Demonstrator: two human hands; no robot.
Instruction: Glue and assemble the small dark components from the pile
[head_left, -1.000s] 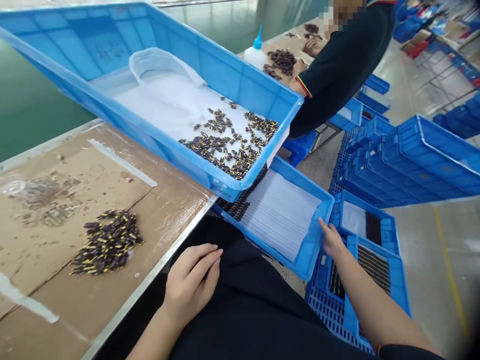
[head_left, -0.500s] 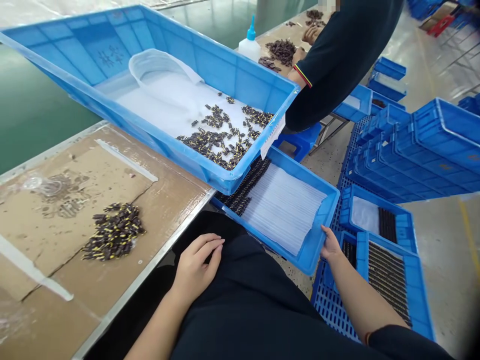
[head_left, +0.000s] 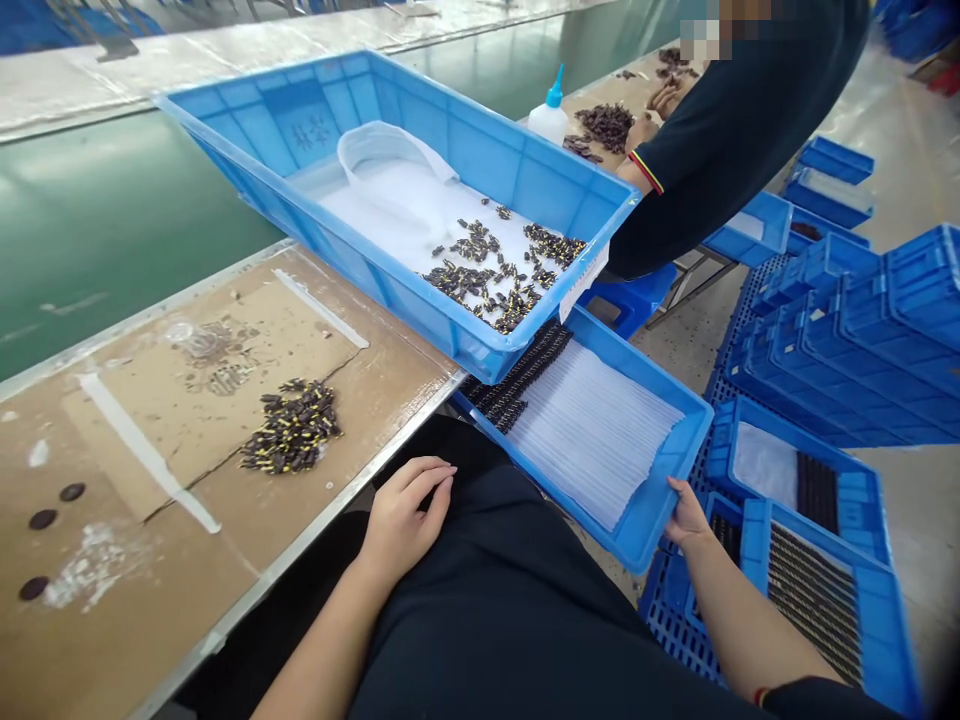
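My left hand (head_left: 409, 515) rests on my lap, its fingers loosely stretched and holding nothing. With my right hand (head_left: 685, 512) I grip the near right rim of a shallow blue tray (head_left: 694, 430). Inside this tray lies ridged white sheeting (head_left: 600, 420), with rows of small dark parts (head_left: 517, 380) along its left side. The tray's upper left end is hidden beneath a big blue bin (head_left: 375, 275). White sheeting and many loose dark parts with yellow bits (head_left: 487, 285) lie in that bin. On the worktable, left of my left hand, is a pile of similar parts (head_left: 292, 428).
Tape strips and several dark discs (head_left: 43, 519) lie on the brown worktable (head_left: 202, 590). A co-worker in a dark sleeve (head_left: 720, 150) sits beyond the bin, near a white bottle (head_left: 550, 122). Stacked blue crates (head_left: 862, 330) and filled trays (head_left: 814, 590) stand on the right.
My view has shifted, so the bin, tray and table appear farther right, and more of the table's left side shows. My right hand still grips the tray; my left hand stays on my lap.
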